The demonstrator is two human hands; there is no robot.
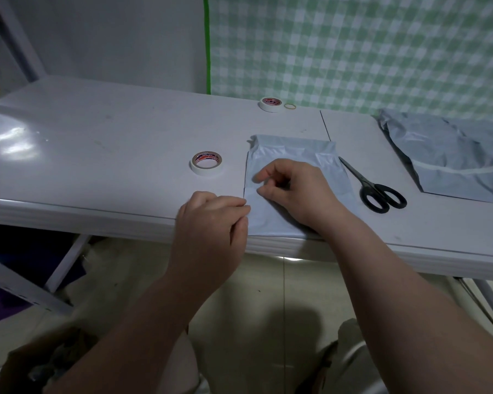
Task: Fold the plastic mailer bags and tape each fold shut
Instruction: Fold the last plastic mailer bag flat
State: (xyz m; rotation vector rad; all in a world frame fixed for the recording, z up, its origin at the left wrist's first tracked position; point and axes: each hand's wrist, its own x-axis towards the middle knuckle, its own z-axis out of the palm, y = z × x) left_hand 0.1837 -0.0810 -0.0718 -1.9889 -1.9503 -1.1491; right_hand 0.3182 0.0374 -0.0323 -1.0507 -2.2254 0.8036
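The folded mailer bag point(293, 155) lies at the near edge of the white surface point(111, 143). Just left of it is a tape roll point(206, 163); just right, black scissors point(376, 191). Well behind it sit a second roll point(271, 104) and a rubber band point(290, 106). Far right, a heap of bags point(450, 157) runs out of view. The left hand point(211, 223) pinches the bag's left edge. The right hand point(293, 189) rests curled on the bag, covering its middle; what it holds, if anything, cannot be told.

Left hand point(211, 220) and right hand point(293, 189) close together — fingers curled, fingertips pinched.
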